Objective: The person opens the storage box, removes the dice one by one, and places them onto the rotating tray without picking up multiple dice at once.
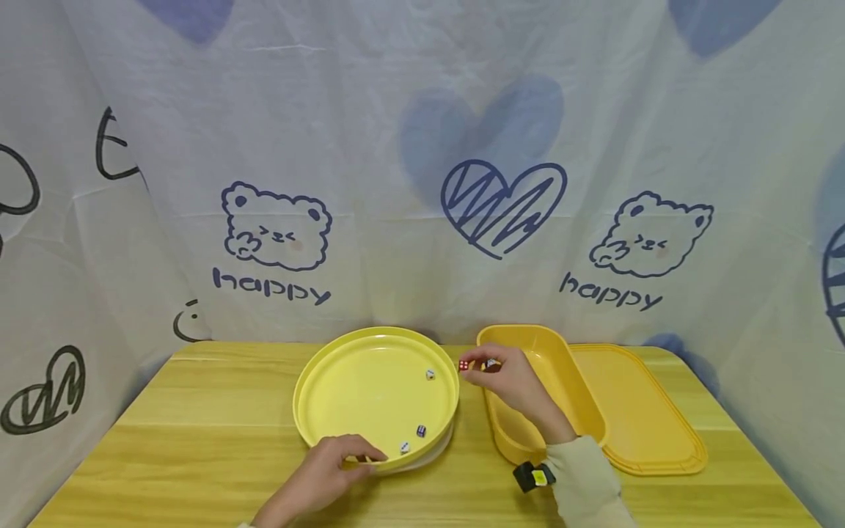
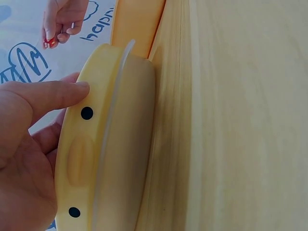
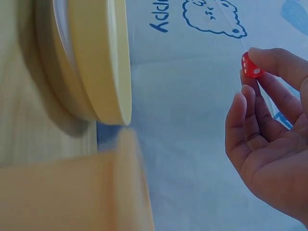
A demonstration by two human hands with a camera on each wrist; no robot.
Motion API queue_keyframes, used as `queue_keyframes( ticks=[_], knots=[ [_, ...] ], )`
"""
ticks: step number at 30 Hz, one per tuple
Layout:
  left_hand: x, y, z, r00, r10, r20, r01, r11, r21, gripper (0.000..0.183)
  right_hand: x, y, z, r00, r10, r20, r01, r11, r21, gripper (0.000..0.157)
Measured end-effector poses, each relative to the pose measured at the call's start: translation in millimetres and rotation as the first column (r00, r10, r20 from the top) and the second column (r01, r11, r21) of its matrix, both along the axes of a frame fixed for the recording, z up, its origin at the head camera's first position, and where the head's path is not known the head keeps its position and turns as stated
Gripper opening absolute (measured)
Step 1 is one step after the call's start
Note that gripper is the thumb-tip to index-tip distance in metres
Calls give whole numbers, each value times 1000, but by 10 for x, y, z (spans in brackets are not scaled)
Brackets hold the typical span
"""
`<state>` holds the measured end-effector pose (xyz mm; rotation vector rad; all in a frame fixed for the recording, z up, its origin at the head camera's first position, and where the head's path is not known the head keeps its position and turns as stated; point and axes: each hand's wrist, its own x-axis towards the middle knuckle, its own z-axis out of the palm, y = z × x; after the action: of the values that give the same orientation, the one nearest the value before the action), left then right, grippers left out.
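Observation:
My right hand (image 1: pixel 513 378) pinches a red die (image 1: pixel 463 365) with white dots between thumb and fingertip, above the left rim of an orange-yellow box (image 1: pixel 587 396). In the right wrist view the red die (image 3: pixel 252 65) shows clearly at the fingertips. A small dark-and-white thing (image 1: pixel 491 363) shows beside those fingers; whether it is held or in the box I cannot tell. My left hand (image 1: pixel 323 469) grips the near rim of a round yellow tray (image 1: pixel 376 335), thumb on its outer wall. Two white dice (image 1: pixel 430 375) and a dark die (image 1: pixel 421 431) lie in the tray.
A flat orange-yellow lid (image 1: pixel 650 411) lies right of the box, partly under or behind it. The wooden table (image 1: pixel 198 411) ends at a printed cloth (image 1: pixel 376 220) hanging behind. A black band with a yellow patch (image 1: pixel 536 477) is on the right wrist.

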<state>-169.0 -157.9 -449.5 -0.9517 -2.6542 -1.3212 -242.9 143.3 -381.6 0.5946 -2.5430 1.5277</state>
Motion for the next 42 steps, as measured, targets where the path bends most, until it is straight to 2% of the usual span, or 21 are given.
queue_keyframes(
  ticks=[14,21,25,33,42],
  knots=[
    [8,6,-4,1000,-3,-25,3,1000,-3,13,34,-193,-174,995,75,61,-75,997,4,15],
    [3,6,-7,999,-11,-34,11,1000,9,13,13,-312,-332,990,132,46,-133,991,21,14],
    [-5,8,-10,999,-12,-36,13,1000,8,12,11,-372,-410,992,115,60,-117,993,35,12],
    [-2,-1,-15,1000,-10,-16,10,1000,1,13,21,-418,-504,997,30,71,-35,997,64,13],
    [1,15,-24,999,-5,-51,5,1000,6,13,23,-411,-527,998,35,48,-37,998,51,11]
  ],
)
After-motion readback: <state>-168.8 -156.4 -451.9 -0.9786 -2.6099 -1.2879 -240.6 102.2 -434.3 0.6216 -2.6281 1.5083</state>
